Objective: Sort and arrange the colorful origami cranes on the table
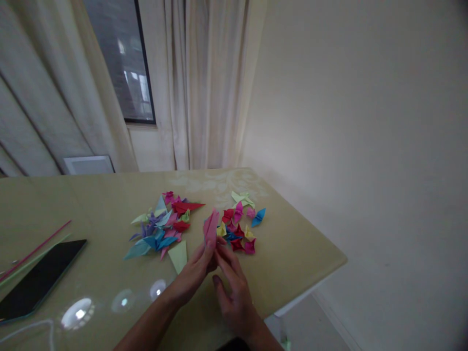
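A piece of pink folded origami paper point(211, 226) stands upright in my left hand point(197, 263), pinched between thumb and fingers. My right hand point(234, 287) is close against it on the right, its fingers stretched out to the paper's lower end and its thumb held apart. Where the right fingertips meet the paper is partly hidden. Just left of my left hand lies a pale green folded paper piece point(178, 257). Beyond my hands, to the right, is a group of small folded paper pieces point(238, 218) in red, pink, yellow and blue.
A heap of colourful origami pieces point(157, 234) lies left of my hands. At the far left are a black tablet-like slab point(40, 278), a thin pink stick point(40, 246) and a white cable point(27, 330). The table point(300, 253) ends at a corner on the right, near the wall.
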The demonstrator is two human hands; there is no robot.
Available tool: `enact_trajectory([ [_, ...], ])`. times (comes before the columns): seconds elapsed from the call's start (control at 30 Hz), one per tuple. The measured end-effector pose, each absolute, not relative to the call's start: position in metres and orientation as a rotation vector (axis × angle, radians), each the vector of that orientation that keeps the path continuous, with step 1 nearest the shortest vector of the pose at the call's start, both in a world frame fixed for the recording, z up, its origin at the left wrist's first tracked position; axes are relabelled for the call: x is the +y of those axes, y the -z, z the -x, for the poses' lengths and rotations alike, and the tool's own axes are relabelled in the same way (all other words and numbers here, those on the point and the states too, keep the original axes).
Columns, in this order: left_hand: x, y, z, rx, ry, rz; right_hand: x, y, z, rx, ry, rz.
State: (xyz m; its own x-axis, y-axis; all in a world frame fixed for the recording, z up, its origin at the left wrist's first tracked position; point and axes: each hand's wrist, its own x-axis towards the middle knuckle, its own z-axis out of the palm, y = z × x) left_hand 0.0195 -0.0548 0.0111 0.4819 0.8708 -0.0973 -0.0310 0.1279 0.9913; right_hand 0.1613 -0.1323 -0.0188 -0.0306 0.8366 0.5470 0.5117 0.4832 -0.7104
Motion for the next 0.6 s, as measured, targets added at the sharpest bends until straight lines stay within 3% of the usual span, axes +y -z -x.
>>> enact_trajectory([
  [0.17,-0.048,-0.013,-0.027,0.943,-0.956,-1.347,-0.13,0.02,-0.162,-1.491,-0.391,1.154],
  [0.4,-0.056,-0.014,-0.028,0.605,-0.667,-1.216,-0.124,0.032,-0.164,-1.115,-0.572,1.175],
  [0.6,-0.059,-0.01,-0.025,0.631,-0.527,-1.318,-0.121,0.022,-0.162,-1.148,-0.574,1.155],
])
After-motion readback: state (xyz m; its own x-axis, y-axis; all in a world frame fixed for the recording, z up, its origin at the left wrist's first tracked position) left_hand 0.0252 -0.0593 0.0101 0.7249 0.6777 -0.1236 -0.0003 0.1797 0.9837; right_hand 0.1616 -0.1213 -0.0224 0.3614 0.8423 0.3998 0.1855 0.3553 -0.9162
